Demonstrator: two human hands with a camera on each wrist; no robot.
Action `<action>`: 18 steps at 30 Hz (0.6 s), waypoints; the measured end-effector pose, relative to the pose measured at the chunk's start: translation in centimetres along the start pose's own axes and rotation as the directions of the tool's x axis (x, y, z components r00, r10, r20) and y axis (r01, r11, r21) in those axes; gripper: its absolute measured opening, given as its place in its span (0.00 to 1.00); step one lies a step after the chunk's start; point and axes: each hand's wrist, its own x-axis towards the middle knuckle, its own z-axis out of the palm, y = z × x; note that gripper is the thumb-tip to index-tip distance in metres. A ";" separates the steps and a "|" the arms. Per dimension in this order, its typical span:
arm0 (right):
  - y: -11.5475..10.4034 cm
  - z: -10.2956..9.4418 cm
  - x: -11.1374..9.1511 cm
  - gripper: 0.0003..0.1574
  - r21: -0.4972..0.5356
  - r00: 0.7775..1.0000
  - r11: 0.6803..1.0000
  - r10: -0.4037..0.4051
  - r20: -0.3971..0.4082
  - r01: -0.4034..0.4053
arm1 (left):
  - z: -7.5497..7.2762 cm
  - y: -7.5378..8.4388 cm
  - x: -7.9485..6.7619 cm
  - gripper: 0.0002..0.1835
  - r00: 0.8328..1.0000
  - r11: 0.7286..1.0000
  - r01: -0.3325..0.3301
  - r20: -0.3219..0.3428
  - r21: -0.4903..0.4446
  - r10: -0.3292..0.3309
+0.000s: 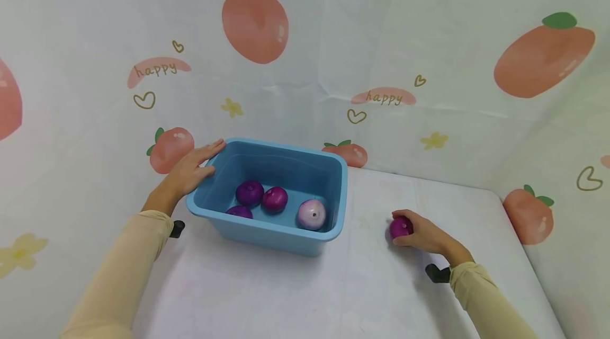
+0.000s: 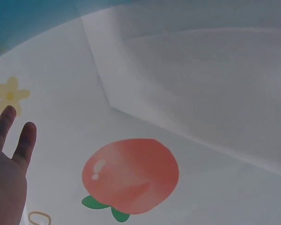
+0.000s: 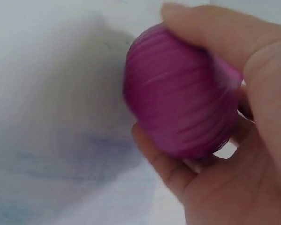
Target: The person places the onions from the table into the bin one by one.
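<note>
In the head view my right hand grips a red onion low over the right part of the table. The right wrist view shows that red onion close up, purple and ridged, between thumb and fingers. My left hand rests at the left rim of a blue plastic bin, fingers straight along its back left corner. Two of its fingers show extended in the left wrist view. Inside the bin lie several onions: dark purple ones, a brighter magenta one and a pale one.
A white cloth-covered table carries the bin left of centre. Behind it rises a white backdrop printed with peaches, flowers and hearts. The table's right edge meets another printed panel.
</note>
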 end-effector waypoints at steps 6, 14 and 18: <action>-0.9 -1.1 0.5 0.48 0.050 0.996 0.999 0.024 -0.089 -0.019 | 0.0 -0.1 0.0 0.34 1.000 1.000 0.007 0.004 0.001 -0.007; -4.1 -3.2 0.4 0.34 0.184 0.984 0.978 -0.069 -0.163 0.099 | 0.0 -0.1 0.2 0.34 1.000 1.000 -0.005 -0.002 -0.010 0.005; -6.4 -4.2 0.2 0.31 0.206 0.975 0.966 -0.121 -0.186 0.159 | 0.1 -0.1 0.2 0.34 1.000 1.000 -0.001 -0.002 -0.006 0.001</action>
